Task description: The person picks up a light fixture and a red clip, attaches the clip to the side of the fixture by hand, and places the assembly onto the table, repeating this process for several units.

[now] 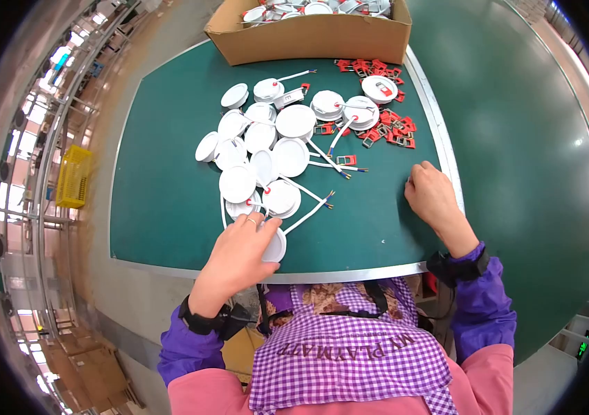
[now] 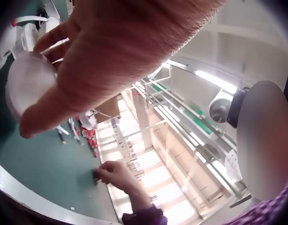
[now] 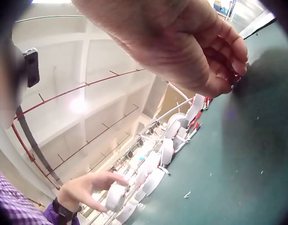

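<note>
The left hand (image 1: 235, 256) grips a white round lamp (image 1: 275, 246) by its edge, thumb on one side and fingers on the other, at the near end of a group of similar lamps (image 1: 237, 182). In the left wrist view that lamp (image 2: 29, 84) lies between thumb and fingers. The right hand (image 1: 436, 197) is low over the green table's right part, apart from the lamps, its fingers curled. Seen in the right wrist view, the right hand (image 3: 195, 51) has thumb and fingertips close together; a tiny glint shows there, too small to identify.
A cardboard box (image 1: 315, 40) full of lamps stands at the table's far edge. Red clips (image 1: 394, 128) lie scattered at the back right. White cables with bare wire ends (image 1: 329, 200) stick out rightward from the lamps. A metal strip (image 1: 446, 149) borders the table's right side.
</note>
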`<state>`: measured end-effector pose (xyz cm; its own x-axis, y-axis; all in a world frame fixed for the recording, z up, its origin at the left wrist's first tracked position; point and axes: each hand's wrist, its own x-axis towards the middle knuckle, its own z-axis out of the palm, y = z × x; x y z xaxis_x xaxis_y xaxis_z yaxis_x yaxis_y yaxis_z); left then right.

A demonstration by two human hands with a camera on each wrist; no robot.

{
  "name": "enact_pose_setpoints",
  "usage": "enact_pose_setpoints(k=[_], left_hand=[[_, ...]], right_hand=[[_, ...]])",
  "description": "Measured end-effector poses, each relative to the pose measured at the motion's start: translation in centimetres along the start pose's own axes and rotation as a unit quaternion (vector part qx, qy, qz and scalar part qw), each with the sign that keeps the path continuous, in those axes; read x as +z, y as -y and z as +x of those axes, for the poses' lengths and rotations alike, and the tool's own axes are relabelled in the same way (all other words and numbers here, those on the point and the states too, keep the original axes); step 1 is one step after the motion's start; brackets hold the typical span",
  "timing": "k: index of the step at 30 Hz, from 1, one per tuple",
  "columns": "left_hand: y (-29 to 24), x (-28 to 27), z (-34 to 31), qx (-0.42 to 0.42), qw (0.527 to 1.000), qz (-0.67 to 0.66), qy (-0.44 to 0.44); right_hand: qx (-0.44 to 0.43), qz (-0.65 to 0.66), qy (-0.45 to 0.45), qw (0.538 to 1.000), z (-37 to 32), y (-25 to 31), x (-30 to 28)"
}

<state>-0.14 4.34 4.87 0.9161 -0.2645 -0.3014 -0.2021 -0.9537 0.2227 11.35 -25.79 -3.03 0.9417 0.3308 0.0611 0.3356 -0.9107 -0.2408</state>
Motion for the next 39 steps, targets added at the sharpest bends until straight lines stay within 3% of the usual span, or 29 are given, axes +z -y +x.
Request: enact_pose_setpoints(k=[1,3,4,5,6,7,8,9,11,12,13,14,16,17,19,20,22,25,29,31,39], left_hand=[[-0.5,-0.5,-0.1,0.004,1.0,-0.002,0.0],[-1.6,-1.4,-0.3,0.025,0.977,-0.204,-0.052],[-2.2,-1.9,-0.2,0.013,0.952,-0.304,-0.023],[-2.4,-1.4,0.1,0.014,0.952,-0.305,-0.023],[-2.5,-0.3,0.7,0.044,0.855,-0.517,0.003],[-2.4,0.8,1.4,0.071,0.71,-0.7,0.028],[-2.1,2.0,2.3,0.087,0.616,-0.778,0.084],[-2.5,2.8,2.7,0.088,0.615,-0.779,0.085],[-4.3,3.7,3.6,0.026,0.315,-0.941,0.125],[-4.5,4.5,4.1,0.048,0.29,-0.947,0.13],[-4.9,4.7,4.4,0.048,0.29,-0.947,0.13],[-5.2,4.9,4.7,0.028,0.331,-0.937,0.111],[-5.7,5.3,5.3,-0.006,0.428,-0.901,0.076],[-5.8,5.5,5.5,-0.007,0.428,-0.901,0.076],[-6.1,5.9,6.0,-0.016,0.384,-0.923,0.031],[-6.3,6.2,6.2,-0.017,0.385,-0.922,0.032],[-6.6,6.6,6.4,-0.058,0.451,-0.887,-0.082],[-7.2,6.4,6.5,-0.064,0.479,-0.864,-0.14],[-7.2,6.6,6.6,-0.061,0.496,-0.848,-0.177],[-7.0,7.0,6.6,-0.047,0.529,-0.821,-0.207],[-6.8,7.3,6.4,-0.023,0.58,-0.784,-0.221]], right_hand=[[0.006,-0.001,0.006,1.0,-0.2,0.2,-0.1],[-0.001,0.003,-0.01,1.0,-0.8,0.6,0.0],[-0.013,0.014,-0.017,1.0,-1.1,0.8,0.1],[-0.025,0.026,-0.025,0.999,-1.5,1.0,0.3],[-0.026,0.034,-0.018,0.999,-1.8,1.1,0.3],[-0.026,0.033,-0.019,0.999,-2.1,1.4,0.3],[-0.027,0.047,-0.026,0.998,-2.4,1.7,0.2],[-0.027,0.06,-0.033,0.997,-2.7,1.9,0.0],[-0.01,0.068,-0.011,0.998,-3.1,2.0,-0.4],[-0.008,0.071,-0.024,0.997,-3.2,1.8,-0.2],[-0.006,0.075,-0.038,0.996,-3.2,1.7,0.0],[-0.005,0.075,-0.039,0.996,-3.3,1.8,-0.2],[0.018,0.212,-0.092,0.973,-3.5,2.6,-1.2],[0.019,0.212,-0.091,0.973,-3.6,3.1,-1.6],[0.055,0.35,-0.113,0.928,-3.8,4.4,-2.4],[0.067,0.412,-0.106,0.903,-4.0,5.0,-2.5],[0.061,0.433,-0.11,0.893,-4.6,6.4,-1.8],[0.06,0.463,-0.097,0.879,-5.1,7.8,-1.6],[0.039,0.481,-0.101,0.87,-5.4,8.8,-1.2],[0.032,0.479,-0.096,0.872,-5.5,9.1,-1.0],[0.045,0.484,-0.09,0.869,-4.8,9.8,-0.3]])
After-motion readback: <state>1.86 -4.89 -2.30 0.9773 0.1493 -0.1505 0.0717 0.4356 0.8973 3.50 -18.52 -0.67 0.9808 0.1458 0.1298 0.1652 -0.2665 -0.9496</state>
